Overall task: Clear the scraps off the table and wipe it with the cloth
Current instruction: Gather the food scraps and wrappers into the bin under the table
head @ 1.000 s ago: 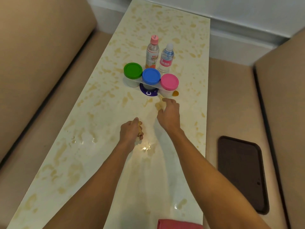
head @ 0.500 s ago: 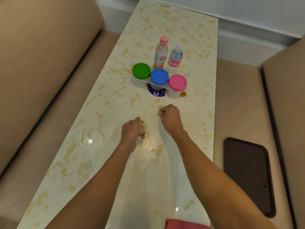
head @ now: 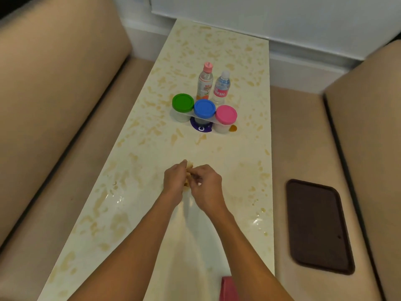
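Head view, and from where I stand the scene runs like this: two padded tan benches (head: 54,105) flank a long pale table (head: 217,51) mottled with yellowish marks and a few wet glints near its middle. A dark tray (head: 319,227) lies on the right bench, well apart from the work. Both forearms reach in over the near half of the table, and the left hand (head: 174,181) and right hand (head: 207,185) meet there, touching. The left is curled round a wad of pale scraps (head: 189,165). The right has its fingertips bunched against that wad, seemingly pinching a piece into it. Farther up stand two bottles (head: 205,83) behind three tubs (head: 204,108) with green, blue and pink lids. The pink cloth (head: 227,288) peeks in at the near edge, untouched. A small orange blob (head: 233,128) sits just beside the pink-lidded tub. I judge the gathering step is under way. To do it well, the left palm should stay cupped under the wad, and the right should let go only once the piece is tucked in, so that nothing drops back. The blob likely wants collecting before any wiping.
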`<state>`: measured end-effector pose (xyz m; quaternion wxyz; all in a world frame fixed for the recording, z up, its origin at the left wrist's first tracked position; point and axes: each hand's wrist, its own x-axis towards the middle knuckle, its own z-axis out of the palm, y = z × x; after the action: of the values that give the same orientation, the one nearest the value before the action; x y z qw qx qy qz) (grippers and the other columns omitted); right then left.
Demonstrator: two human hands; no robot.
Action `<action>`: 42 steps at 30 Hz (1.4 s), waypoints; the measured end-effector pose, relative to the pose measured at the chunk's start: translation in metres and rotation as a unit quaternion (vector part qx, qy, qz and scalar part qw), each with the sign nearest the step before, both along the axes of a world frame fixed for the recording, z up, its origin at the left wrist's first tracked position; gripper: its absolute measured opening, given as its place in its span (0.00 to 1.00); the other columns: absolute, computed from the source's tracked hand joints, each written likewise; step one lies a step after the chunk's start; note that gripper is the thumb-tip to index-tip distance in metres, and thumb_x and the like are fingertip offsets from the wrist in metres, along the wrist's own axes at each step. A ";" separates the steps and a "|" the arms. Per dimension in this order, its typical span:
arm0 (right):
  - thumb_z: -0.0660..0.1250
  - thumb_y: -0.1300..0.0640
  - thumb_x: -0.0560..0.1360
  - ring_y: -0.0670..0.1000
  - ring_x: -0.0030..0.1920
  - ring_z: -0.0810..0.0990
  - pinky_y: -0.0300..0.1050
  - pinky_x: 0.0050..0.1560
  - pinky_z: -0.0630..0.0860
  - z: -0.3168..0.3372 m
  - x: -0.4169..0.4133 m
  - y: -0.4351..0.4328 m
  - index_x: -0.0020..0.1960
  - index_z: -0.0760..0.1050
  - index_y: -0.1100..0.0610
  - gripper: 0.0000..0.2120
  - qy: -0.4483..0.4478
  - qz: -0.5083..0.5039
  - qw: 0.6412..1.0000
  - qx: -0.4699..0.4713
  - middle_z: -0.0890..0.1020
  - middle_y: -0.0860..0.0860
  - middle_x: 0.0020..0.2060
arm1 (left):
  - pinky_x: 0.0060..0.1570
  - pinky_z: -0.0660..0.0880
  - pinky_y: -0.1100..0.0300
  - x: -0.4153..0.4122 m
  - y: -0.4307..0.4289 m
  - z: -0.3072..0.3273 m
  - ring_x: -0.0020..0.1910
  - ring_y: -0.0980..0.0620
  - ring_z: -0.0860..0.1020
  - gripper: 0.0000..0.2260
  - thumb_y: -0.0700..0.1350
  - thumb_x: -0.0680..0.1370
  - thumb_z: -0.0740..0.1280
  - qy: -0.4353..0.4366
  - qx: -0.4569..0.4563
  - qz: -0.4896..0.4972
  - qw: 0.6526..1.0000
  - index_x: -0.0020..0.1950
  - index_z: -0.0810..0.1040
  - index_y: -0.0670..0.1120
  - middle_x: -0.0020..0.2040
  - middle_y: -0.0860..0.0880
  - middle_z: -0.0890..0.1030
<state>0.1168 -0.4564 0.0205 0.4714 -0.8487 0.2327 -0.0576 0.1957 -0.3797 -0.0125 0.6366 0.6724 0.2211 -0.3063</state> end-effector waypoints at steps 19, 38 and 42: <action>0.60 0.70 0.77 0.37 0.55 0.80 0.27 0.54 0.72 0.035 -0.093 0.052 0.56 0.85 0.52 0.21 0.007 -0.096 0.994 0.059 0.86 0.44 0.52 | 0.31 0.73 0.57 -0.059 0.060 0.033 0.29 0.47 0.72 0.08 0.43 0.80 0.70 -0.038 -0.009 -0.090 0.995 0.47 0.84 0.39 0.32 0.43 0.77; 0.62 0.70 0.76 0.33 0.51 0.79 0.25 0.49 0.71 -0.002 -0.279 0.079 0.56 0.85 0.51 0.20 -0.049 -0.013 0.996 0.076 0.86 0.43 0.50 | 0.32 0.79 0.58 -0.279 0.132 0.035 0.38 0.45 0.86 0.04 0.40 0.80 0.70 -0.140 -0.015 -0.057 0.988 0.55 0.82 0.44 0.43 0.43 0.85; 0.62 0.68 0.76 0.38 0.52 0.80 0.27 0.51 0.72 -0.006 -0.338 0.096 0.57 0.84 0.49 0.20 -0.056 -0.001 0.994 0.094 0.85 0.40 0.51 | 0.29 0.74 0.58 -0.342 0.155 0.027 0.33 0.45 0.81 0.04 0.40 0.81 0.70 -0.185 0.030 -0.082 0.979 0.54 0.83 0.44 0.42 0.43 0.84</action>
<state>-0.2209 -0.3602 0.0149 0.5610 -0.7961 0.2108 -0.0835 -0.1465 -0.2246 0.0150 0.6183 0.7524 0.0525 -0.2209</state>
